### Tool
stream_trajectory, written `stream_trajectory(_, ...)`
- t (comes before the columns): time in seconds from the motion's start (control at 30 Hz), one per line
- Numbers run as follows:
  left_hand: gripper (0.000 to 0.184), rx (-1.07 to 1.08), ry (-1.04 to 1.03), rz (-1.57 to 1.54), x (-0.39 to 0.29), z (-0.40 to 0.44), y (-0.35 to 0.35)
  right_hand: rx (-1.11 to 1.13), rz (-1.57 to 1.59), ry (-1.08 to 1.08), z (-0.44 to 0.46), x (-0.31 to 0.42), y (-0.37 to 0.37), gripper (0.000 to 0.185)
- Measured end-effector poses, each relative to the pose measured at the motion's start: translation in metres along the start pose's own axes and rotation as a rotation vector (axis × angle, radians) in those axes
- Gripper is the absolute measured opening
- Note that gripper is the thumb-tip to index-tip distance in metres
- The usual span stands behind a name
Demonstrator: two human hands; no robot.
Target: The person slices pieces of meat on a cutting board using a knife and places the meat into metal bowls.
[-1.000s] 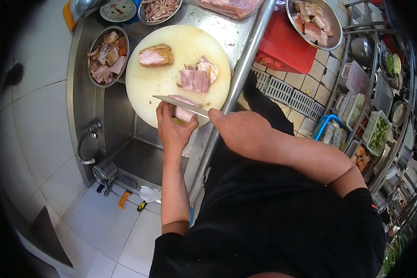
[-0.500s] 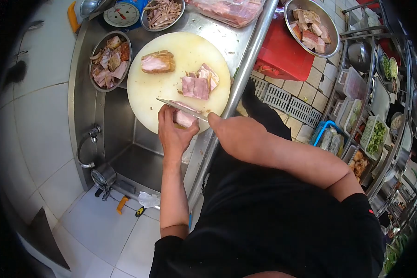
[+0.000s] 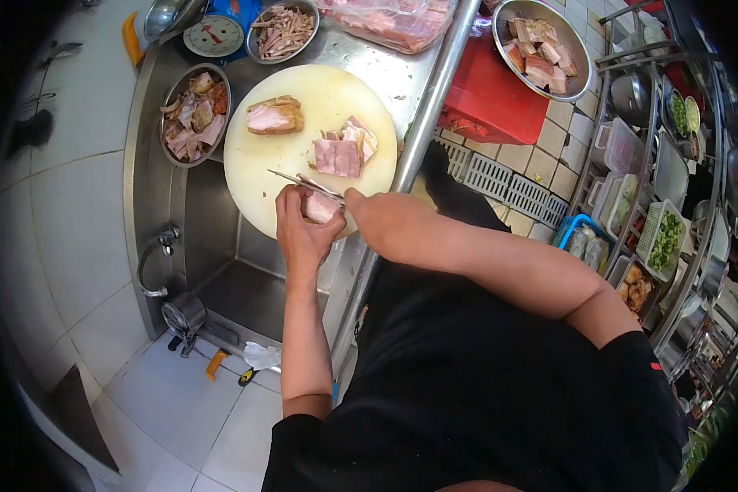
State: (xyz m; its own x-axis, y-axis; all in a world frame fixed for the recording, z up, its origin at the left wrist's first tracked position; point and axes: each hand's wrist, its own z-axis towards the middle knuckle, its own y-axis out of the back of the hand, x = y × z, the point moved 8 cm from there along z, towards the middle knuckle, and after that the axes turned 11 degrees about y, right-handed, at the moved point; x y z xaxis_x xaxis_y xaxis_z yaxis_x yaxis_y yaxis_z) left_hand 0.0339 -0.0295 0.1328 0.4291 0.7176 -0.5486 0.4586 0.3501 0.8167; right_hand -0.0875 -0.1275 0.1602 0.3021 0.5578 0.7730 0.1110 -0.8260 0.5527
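My left hand (image 3: pixel 303 234) is closed around a block of pork (image 3: pixel 320 208) at the near edge of a round white cutting board (image 3: pixel 258 168). In my right hand (image 3: pixel 385 221) is the handle of a knife (image 3: pixel 289 176); its blade lies across the far side of that block, just beyond my left fingers. Beyond the blade, cut pork slices (image 3: pixel 338 157) rest on the board. Another browned pork chunk (image 3: pixel 274 116) sits farther back on the left. My right fist hides the knife handle.
Left of the board stands a metal bowl of meat pieces (image 3: pixel 227 111); another bowl of meat strips (image 3: pixel 314 33) is behind. A bagged slab of meat (image 3: pixel 394 20) lies at the back. A sink (image 3: pixel 246 295) is below the board. Right are a red container (image 3: pixel 500 98) and shelves (image 3: pixel 640 180).
The knife and my right hand have shifted slightly left, and the blade is turned a little. A thin slice seems to be parting from the block's far side. My left hand keeps its grip.
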Motion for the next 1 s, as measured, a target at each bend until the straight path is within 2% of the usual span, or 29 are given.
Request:
stream_trajectory(0.33,0.055,0.038,0.049,0.002,-0.001,-0.003,0.001,-0.006,0.038,0.006,-0.007,-0.008,-0.004,0.019)
stream_trajectory(0.53,0.057,0.003,-0.024,-0.003,0.006,-0.001,0.001,-0.016,0.024,0.050,-0.004,-0.024,-0.018,0.020)
stream_trajectory(0.63,0.063,0.012,-0.014,-0.033,0.015,-0.006,-0.006,-0.003,0.033,-0.005,-0.019,-0.036,-0.026,0.022)
stream_trajectory(0.7,0.069,-0.021,-0.134,-0.108,0.015,-0.010,-0.007,-0.008,0.031,-0.005,-0.013,-0.037,-0.031,0.024)
stream_trajectory(0.83,0.075,-0.092,-0.140,-0.063,0.016,-0.017,-0.010,-0.026,0.009,-0.021,-0.006,-0.041,-0.021,0.027)
stream_trajectory(0.93,0.078,-0.090,-0.078,-0.121,0.038,-0.013,-0.014,0.027,0.004,-0.045,-0.015,-0.041,-0.013,0.029)
stream_trajectory(1.0,0.080,-0.040,0.075,-0.542,0.063,-0.009,-0.013,0.023,-0.004,-0.056,-0.021,-0.043,-0.009,0.028)
